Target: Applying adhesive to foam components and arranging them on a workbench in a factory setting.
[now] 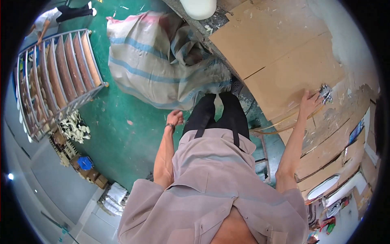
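My right hand (310, 103) reaches over the cardboard-covered worktop, its fingers stretched out. Close to the fingertips lies a small silver metal tool (326, 94); its exact kind is too small to make out, and I cannot tell whether the fingers touch it. A thin yellowish hose (280, 123) runs over the worktop edge toward that tool. My left hand (175, 118) hangs at my left side above the green floor, a dark band round its wrist. Its fingers are loosely curled, with nothing seen in them. Just beyond it sits a large woven sack (150, 65) with blue stripes.
Cardboard sheets (280, 53) cover the worktop on the right. A white rounded object (199, 8) stands at its far end. On the left is a metal rack (61, 77) with brown shelves, a person (46, 18) behind it. Pale pieces (75, 127) and a blue box (85, 163) lie nearer.
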Demonstrator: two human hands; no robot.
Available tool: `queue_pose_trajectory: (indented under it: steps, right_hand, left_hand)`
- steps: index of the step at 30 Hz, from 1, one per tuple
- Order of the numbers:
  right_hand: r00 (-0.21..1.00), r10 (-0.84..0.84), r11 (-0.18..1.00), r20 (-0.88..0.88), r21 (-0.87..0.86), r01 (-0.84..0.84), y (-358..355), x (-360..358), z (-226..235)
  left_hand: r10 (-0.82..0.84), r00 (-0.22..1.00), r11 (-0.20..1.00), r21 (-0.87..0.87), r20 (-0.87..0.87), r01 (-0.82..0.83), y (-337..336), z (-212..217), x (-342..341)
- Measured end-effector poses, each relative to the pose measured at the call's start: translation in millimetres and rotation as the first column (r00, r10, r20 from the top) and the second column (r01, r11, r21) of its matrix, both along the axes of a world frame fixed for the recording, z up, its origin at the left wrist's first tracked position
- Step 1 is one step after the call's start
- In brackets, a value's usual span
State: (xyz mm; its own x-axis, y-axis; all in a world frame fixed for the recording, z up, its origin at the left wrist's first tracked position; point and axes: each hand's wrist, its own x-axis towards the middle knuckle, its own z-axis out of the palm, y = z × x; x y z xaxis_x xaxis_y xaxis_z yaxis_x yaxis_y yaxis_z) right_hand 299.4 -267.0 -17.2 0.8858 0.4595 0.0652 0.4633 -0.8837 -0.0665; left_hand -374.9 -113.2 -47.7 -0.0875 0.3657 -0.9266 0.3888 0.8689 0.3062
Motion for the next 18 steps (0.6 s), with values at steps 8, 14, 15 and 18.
queue_pose_trajectory:
  steps: [8, 14, 15, 18]
  right_hand:
    - [0.504, 0.703, 0.698, -0.502, 0.622, -0.355, 97.8, -247.1, 109.6]
    - [0.239, 0.200, 0.979, -0.950, 0.200, -0.026, 103.3, -336.6, -129.0]
    - [0.250, 0.193, 0.981, -0.949, 0.191, -0.034, 101.2, -340.4, -182.7]
    - [-0.061, -0.114, 0.993, -0.992, -0.116, 0.030, 127.8, -376.2, -300.8]
  left_hand:
    - [-0.100, 0.977, 0.971, 0.234, 0.190, 0.054, 43.2, -4.2, 69.4]
    - [-0.054, 0.982, 0.984, 0.176, 0.180, 0.022, -0.7, -59.4, 13.3]
    - [-0.066, 0.982, 0.986, 0.163, 0.177, 0.037, -13.6, -73.3, 5.9]
    - [0.089, 0.991, 0.991, 0.090, 0.098, -0.098, -53.6, -90.7, -33.0]
